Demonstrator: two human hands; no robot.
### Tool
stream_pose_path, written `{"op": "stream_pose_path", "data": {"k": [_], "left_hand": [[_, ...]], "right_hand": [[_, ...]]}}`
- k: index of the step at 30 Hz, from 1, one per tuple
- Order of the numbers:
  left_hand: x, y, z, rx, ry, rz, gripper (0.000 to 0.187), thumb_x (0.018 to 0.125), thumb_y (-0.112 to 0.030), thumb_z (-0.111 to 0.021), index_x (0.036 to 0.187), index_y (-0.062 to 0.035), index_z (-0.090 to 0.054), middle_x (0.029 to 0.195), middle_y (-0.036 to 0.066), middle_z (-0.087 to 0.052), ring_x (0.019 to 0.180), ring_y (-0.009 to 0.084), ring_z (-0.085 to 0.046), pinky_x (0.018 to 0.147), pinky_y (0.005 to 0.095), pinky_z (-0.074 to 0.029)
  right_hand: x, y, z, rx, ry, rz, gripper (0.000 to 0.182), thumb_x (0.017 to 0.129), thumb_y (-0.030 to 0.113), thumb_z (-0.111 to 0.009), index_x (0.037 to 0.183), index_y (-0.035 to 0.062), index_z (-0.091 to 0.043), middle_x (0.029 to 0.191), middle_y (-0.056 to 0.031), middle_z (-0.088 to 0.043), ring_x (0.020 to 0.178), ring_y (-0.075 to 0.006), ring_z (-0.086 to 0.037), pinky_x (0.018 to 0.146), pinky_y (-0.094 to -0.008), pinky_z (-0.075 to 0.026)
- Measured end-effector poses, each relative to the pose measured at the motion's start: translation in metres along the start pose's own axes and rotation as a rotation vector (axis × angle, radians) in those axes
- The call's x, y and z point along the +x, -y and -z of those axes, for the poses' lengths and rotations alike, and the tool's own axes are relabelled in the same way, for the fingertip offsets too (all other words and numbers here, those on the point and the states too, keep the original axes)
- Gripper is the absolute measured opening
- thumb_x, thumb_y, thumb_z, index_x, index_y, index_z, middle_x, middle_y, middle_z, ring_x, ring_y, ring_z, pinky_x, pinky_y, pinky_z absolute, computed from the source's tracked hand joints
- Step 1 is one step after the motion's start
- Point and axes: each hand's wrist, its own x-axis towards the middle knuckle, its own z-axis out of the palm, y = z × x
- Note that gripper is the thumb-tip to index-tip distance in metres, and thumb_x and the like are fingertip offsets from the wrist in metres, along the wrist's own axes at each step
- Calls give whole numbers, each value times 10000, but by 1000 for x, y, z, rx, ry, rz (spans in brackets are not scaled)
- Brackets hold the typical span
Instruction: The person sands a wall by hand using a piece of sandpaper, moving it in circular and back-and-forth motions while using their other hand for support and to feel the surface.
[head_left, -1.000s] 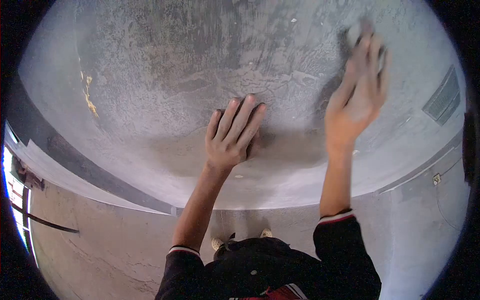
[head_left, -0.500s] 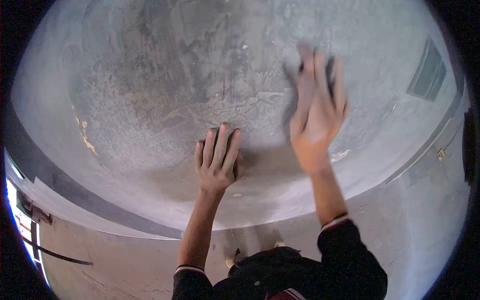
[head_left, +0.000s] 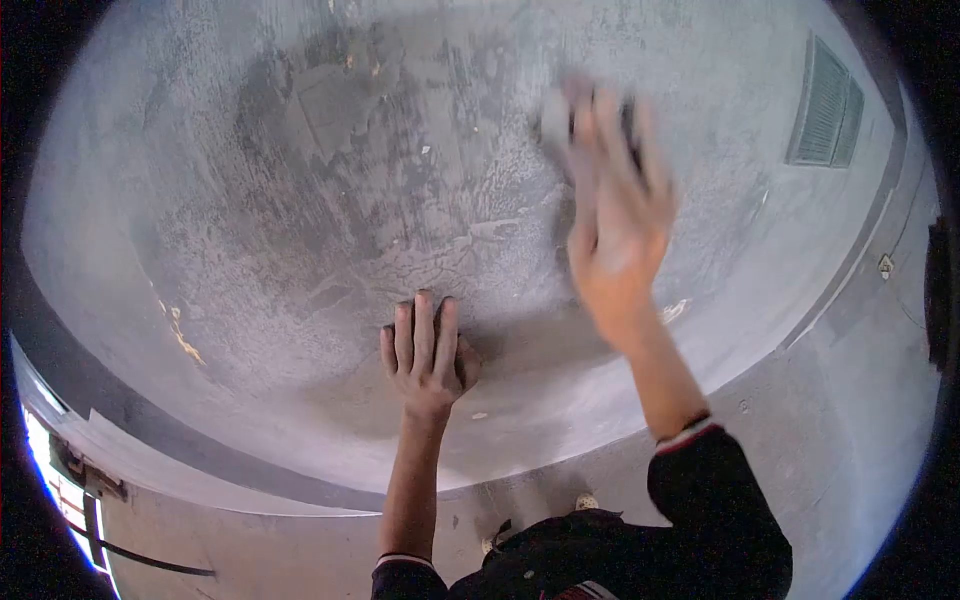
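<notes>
A large grey plastered wall point(head_left: 330, 220) fills most of the view, patchy and scuffed in its middle. My left hand point(head_left: 424, 350) rests flat on its lower part, fingers spread and pointing up, holding nothing visible. Higher and to the right, my right hand point(head_left: 618, 205) is stretched out at the wall with its fingers apart. Motion blurs its fingertips, and dark gaps show between them. A blurred pale patch borders the fingers on the left; I cannot make out what it is. Shadow lies beside both hands.
A louvred vent point(head_left: 826, 105) sits at the upper right of the wall. The floor point(head_left: 720, 470) runs along the wall's lower edge, and the tips of my shoes show there. A bright barred opening point(head_left: 72, 500) and a dark thin strip point(head_left: 160, 562) appear at the lower left.
The camera view has shifted, so the wall's marks and the vent appear elsewhere. My right hand has moved slightly left and up. My left hand remains on the same part of the wall.
</notes>
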Motion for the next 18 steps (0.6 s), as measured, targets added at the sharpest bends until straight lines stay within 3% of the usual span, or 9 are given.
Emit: {"op": "stream_pose_path", "data": {"k": [1,3,7,9,11,12,16,18], "left_hand": [[0,0,2,-2,-3,0,415,898,-308,-354,1168,-49,-531,1287,197,-433,1215,374,-368,1029,477,-201],[3,-1,2,-12,-19,28,364,821,-198,-399,1117,-107,-589,1235,118,-502,1190,287,-417,1050,426,-206],[4,-2,4,-3,-2,24,366,823,-199,-399,1120,-100,-587,1241,121,-498,1197,290,-411,1048,427,-207],[3,-2,2,-23,-37,31,362,826,-200,-399,1114,-97,-592,1241,127,-498,1197,293,-412,1045,427,-208],[2,0,3,-29,-29,25,363,830,-201,-395,1119,-99,-589,1239,129,-500,1195,295,-415,1043,427,-210],[2,-1,2,-29,-21,25,364,834,-201,-391,1123,-100,-587,1237,131,-502,1193,296,-417,1041,426,-211],[1,-1,1,-4,-15,22,361,845,-211,-383,1120,-100,-589,1231,132,-506,1184,298,-426,1037,428,-218],[0,-1,1,-31,-6,41,357,862,-226,-375,1115,-96,-590,1229,133,-507,1181,298,-428,1035,429,-218]], "right_hand": [[-37,6,-1,26,87,-59,398,794,38,-494,1190,47,-528,1257,-84,-502,1213,-288,-410,899,-363,-325],[-65,7,-1,55,165,-88,398,779,70,-517,1177,68,-540,1264,-58,-497,1213,-289,-406,896,-364,-353],[-3,-1,-5,-36,63,9,374,792,63,-509,1164,72,-552,1260,-57,-501,1204,-287,-419,912,-378,-364],[2,3,-12,157,-38,-33,404,773,33,-510,1175,70,-544,1264,-67,-495,1204,-307,-413,935,-421,-356],[-63,15,-12,140,60,-31,423,760,19,-507,1180,62,-538,1270,-77,-486,1210,-315,-402,944,-437,-347],[-63,24,-7,128,159,-25,442,748,5,-504,1186,55,-532,1276,-87,-477,1215,-323,-391,953,-453,-339],[-2,-2,-9,297,86,22,430,770,2,-496,1196,50,-525,1260,-89,-491,1196,-320,-416,948,-447,-350],[17,1,-11,176,-7,13,341,800,-40,-461,1132,-38,-540,1174,-192,-533,1134,-387,-459,946,-464,-339]]}}
